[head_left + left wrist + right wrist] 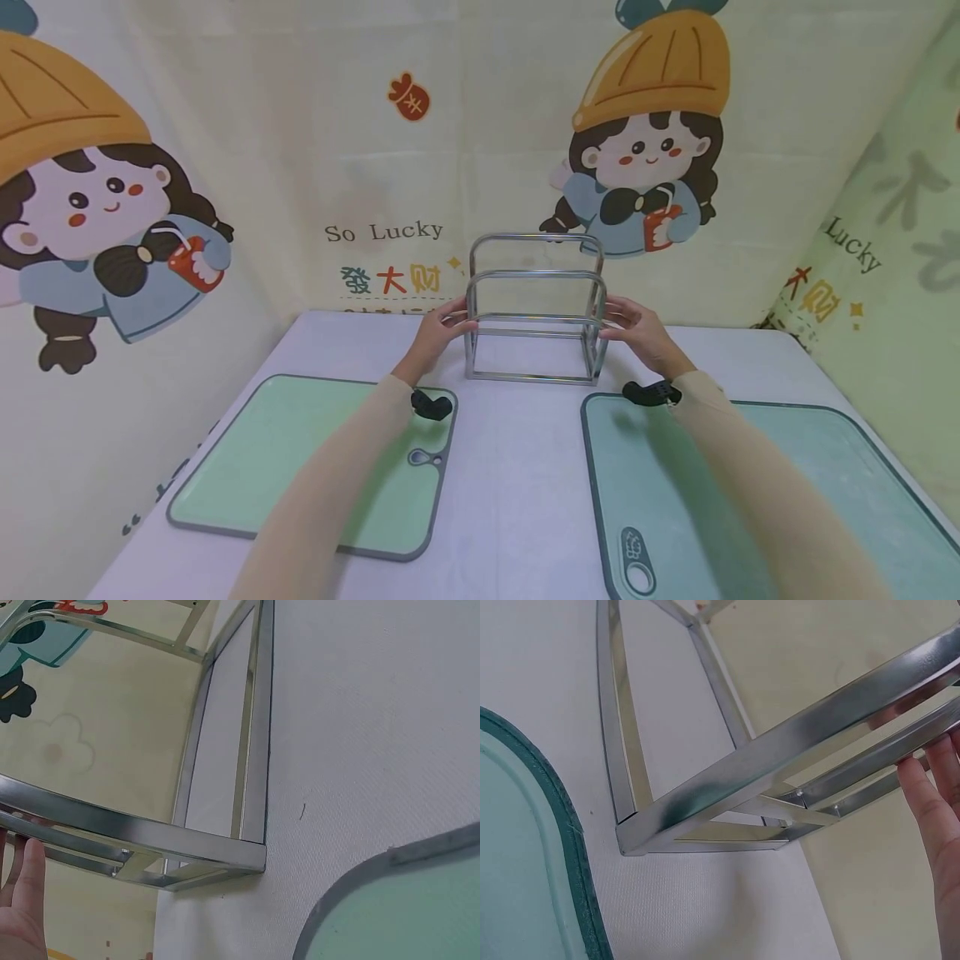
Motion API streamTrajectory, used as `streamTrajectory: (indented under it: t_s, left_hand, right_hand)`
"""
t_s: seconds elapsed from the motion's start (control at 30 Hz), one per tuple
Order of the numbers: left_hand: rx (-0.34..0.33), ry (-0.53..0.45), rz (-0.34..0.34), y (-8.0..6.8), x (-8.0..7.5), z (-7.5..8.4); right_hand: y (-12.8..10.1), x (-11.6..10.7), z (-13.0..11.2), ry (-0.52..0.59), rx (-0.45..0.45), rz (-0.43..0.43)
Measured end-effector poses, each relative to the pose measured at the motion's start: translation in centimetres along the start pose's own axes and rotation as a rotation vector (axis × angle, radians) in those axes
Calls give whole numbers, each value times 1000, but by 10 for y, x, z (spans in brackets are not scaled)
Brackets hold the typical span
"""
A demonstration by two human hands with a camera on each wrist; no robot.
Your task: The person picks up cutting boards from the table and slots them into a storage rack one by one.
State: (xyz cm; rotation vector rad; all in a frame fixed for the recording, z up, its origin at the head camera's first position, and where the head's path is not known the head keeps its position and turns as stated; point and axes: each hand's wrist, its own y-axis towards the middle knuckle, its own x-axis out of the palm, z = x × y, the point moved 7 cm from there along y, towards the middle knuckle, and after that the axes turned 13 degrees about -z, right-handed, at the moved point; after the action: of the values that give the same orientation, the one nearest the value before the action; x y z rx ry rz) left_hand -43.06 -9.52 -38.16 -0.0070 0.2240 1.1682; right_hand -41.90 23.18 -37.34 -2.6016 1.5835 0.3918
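Touching the metal rack (536, 317) from both sides on the far part of the bench (510, 475), my left hand (437, 333) and right hand (645, 335) have fingers (28, 881) rather straight, not clamped. I should press evenly, keeping it level

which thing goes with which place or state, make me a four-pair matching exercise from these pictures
1. metal rack
2. light green board
3. blue-green board
4. left hand

A. lying on the right of the table
B. at the rack's left side
C. silver-coloured, standing upright
D. lying on the left of the table

Pairs: 1-C, 2-D, 3-A, 4-B
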Motion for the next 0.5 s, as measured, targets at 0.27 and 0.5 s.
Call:
streamTrajectory:
  t_s: [0.27, 0.5]
  left_hand:
    - [12, -57, -6, -2, -4, 0]
    - [35, -60, -24, 1, -1, -2]
  right_hand:
    - [3, 4, -1, 25, -12, -6]
    - [3, 2, 5, 2, 24, -8]
